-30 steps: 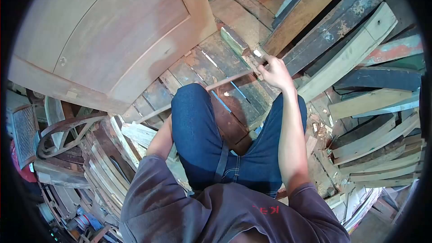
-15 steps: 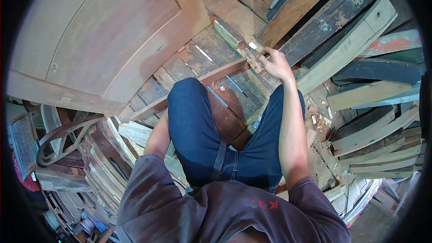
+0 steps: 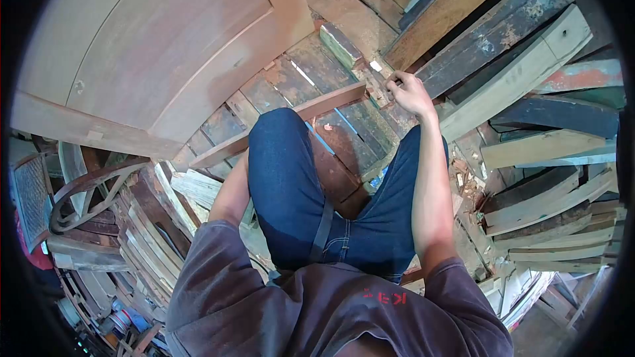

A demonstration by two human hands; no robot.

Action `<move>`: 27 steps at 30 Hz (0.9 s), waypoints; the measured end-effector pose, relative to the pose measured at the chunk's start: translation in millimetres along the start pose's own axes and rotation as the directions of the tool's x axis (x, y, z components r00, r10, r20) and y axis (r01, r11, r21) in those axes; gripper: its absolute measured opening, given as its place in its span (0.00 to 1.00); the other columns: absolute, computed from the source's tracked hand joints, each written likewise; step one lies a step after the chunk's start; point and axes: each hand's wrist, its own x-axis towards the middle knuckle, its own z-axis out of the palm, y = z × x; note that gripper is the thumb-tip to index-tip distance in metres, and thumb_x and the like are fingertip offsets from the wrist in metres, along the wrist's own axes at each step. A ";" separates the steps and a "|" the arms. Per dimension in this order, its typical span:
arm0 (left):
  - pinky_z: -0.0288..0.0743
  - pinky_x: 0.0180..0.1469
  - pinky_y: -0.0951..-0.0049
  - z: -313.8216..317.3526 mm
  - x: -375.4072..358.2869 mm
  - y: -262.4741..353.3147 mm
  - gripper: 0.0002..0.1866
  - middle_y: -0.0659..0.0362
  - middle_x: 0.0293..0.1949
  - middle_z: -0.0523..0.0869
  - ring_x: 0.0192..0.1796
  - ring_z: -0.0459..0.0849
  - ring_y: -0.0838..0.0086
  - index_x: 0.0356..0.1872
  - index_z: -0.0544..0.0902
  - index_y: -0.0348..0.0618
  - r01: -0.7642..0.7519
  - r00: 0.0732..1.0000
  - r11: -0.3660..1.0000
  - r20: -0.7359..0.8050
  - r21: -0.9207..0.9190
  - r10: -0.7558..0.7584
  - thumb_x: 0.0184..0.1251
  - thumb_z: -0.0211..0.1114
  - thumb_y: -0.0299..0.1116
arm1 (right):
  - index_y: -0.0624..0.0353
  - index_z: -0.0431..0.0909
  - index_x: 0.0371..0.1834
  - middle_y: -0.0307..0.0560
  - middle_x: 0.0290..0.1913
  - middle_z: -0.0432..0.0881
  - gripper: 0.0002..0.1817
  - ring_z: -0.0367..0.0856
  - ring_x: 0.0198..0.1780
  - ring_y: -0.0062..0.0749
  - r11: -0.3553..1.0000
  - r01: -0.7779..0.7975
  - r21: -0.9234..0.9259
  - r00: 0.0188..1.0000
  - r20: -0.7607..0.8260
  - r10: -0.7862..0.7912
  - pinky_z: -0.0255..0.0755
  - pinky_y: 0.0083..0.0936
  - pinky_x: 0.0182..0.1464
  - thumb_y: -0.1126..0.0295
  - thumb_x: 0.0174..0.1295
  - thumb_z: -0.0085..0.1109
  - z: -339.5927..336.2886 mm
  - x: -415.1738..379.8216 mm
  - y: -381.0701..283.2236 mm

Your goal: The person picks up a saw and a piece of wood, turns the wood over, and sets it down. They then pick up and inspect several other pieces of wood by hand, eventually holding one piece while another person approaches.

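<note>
A narrow reddish-brown wooden strip lies slantwise over the floor boards, passing behind my left knee. My right hand is just beyond the strip's right end, its fingers curled in. Whatever they may hold is too small or hidden to make out. Beside the fingertips is a small wooden piece on the floor. My left forearm reaches toward the strip, but the hand itself is hidden behind my knee. A short weathered block sits farther ahead.
A large wooden panel stands at the left. Old beams and planks are stacked on the right. More wooden strips and a curved frame crowd the lower left. A blue stick lies between my knees. Wood scraps are scattered at the right.
The view has shifted slightly. My right hand stays curled near the strip's end, with its fingers a little changed in pose. The strip looks about the same.
</note>
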 end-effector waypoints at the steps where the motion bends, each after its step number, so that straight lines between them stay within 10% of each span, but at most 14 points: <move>1: 0.73 0.53 0.59 0.1 -0.7 0.0 0.17 0.48 0.45 0.84 0.52 0.80 0.56 0.45 0.81 0.43 0.005 1.000 1.000 0.004 0.001 -0.005 0.62 0.62 0.44 | 0.67 0.80 0.37 0.51 0.28 0.83 0.15 0.83 0.33 0.35 1.000 -0.015 0.027 1.000 0.014 0.015 0.75 0.31 0.38 0.64 0.58 0.56 1.2 1.1 3.6; 3: 0.73 0.53 0.59 -0.3 -1.2 1.0 0.17 0.47 0.45 0.84 0.52 0.80 0.56 0.45 0.81 0.43 0.015 1.000 1.000 0.010 0.010 -0.016 0.62 0.62 0.44 | 0.66 0.81 0.39 0.60 0.31 0.84 0.18 0.85 0.38 0.46 0.995 -0.044 0.085 0.998 0.041 0.041 0.75 0.37 0.43 0.59 0.56 0.58 4.1 4.5 9.8; 17: 0.73 0.54 0.58 -4.1 15.3 10.0 0.19 0.45 0.44 0.83 0.51 0.80 0.54 0.48 0.81 0.44 0.176 0.958 0.974 0.205 0.141 -0.203 0.65 0.61 0.47 | 0.68 0.80 0.40 0.59 0.33 0.84 0.17 0.85 0.36 0.42 0.996 -0.065 0.054 0.994 0.089 0.061 0.76 0.35 0.41 0.62 0.58 0.57 -5.3 -6.5 -1.9; 27: 0.75 0.41 0.54 -6.5 71.1 -30.6 0.31 0.40 0.32 0.84 0.37 0.83 0.48 0.39 0.78 0.33 -0.234 0.960 0.927 0.083 -0.294 0.269 0.64 0.60 0.59 | 0.70 0.74 0.48 0.66 0.43 0.82 0.27 0.82 0.49 0.53 0.994 -0.085 0.067 0.979 -0.182 0.096 0.74 0.39 0.52 0.57 0.53 0.64 -1.4 1.6 21.4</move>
